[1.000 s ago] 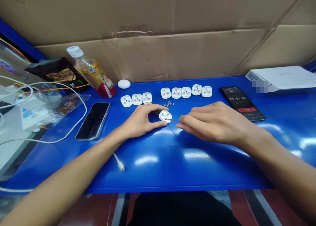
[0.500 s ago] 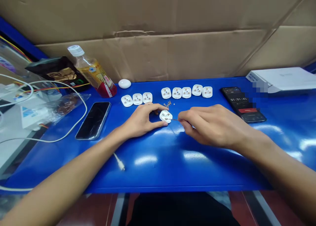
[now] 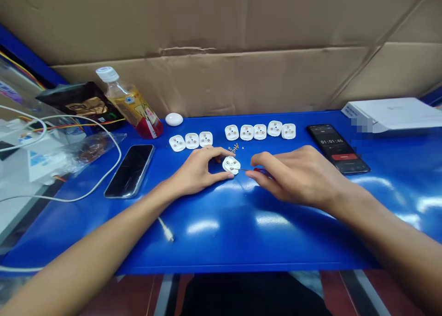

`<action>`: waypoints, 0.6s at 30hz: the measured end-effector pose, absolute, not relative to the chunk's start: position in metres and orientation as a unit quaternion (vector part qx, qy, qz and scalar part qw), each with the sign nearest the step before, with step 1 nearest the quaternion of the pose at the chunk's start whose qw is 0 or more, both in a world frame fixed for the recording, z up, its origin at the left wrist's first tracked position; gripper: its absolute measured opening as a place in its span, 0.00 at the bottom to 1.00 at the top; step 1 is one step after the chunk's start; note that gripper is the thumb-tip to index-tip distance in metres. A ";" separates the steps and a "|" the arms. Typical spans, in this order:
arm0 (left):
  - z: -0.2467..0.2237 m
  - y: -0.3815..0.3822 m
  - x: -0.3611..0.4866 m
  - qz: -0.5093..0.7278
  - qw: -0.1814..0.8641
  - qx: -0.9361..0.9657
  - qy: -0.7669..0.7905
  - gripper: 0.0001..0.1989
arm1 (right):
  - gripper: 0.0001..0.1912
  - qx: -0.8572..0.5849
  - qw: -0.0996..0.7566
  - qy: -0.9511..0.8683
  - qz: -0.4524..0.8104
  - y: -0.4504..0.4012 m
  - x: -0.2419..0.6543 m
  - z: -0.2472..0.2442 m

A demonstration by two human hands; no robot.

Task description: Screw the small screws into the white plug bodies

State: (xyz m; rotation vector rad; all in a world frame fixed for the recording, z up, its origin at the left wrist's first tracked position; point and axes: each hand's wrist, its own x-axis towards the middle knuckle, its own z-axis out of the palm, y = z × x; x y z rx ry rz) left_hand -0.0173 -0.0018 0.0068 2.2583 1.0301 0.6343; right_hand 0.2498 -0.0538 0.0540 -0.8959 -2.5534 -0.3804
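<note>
My left hand [image 3: 196,171] pinches a round white three-pin plug body [image 3: 231,165] on the blue table [image 3: 207,228], its fingertips on the plug's edge. My right hand [image 3: 293,175] holds a small red-handled screwdriver [image 3: 247,169], and its thin metal shaft reaches the plug's face. The tip's exact contact is too small to tell. A little pile of tiny brass screws [image 3: 235,147] lies just beyond the plug. Several matching plug bodies [image 3: 260,132] stand in a row behind it, with a shorter row [image 3: 191,140] to the left.
A black smartphone [image 3: 130,171] lies left of my left hand, and another phone showing a timer [image 3: 336,149] lies right. Behind stand a plastic bottle [image 3: 133,106] and a white earbud case [image 3: 174,119]. White cables [image 3: 119,155] trail left. Cardboard [image 3: 221,44] forms the back wall.
My right hand has shifted slightly, and the screwdriver's red handle now shows between its fingers. The timer has gone from 01:45 to 01:46. The left hand still holds the plug.
</note>
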 end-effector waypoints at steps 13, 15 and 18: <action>0.008 -0.002 -0.018 0.239 0.296 0.843 0.379 0.23 | 0.09 -0.333 0.235 -0.912 -0.045 -0.048 0.251 0.053; 0.008 -0.002 -0.018 0.238 0.292 0.845 0.380 0.23 | 0.09 -0.342 0.237 -0.907 -0.056 -0.047 0.251 0.053; 0.008 -0.003 -0.019 0.236 0.292 0.844 0.382 0.23 | 0.10 -0.352 0.236 -0.904 -0.054 -0.046 0.252 0.054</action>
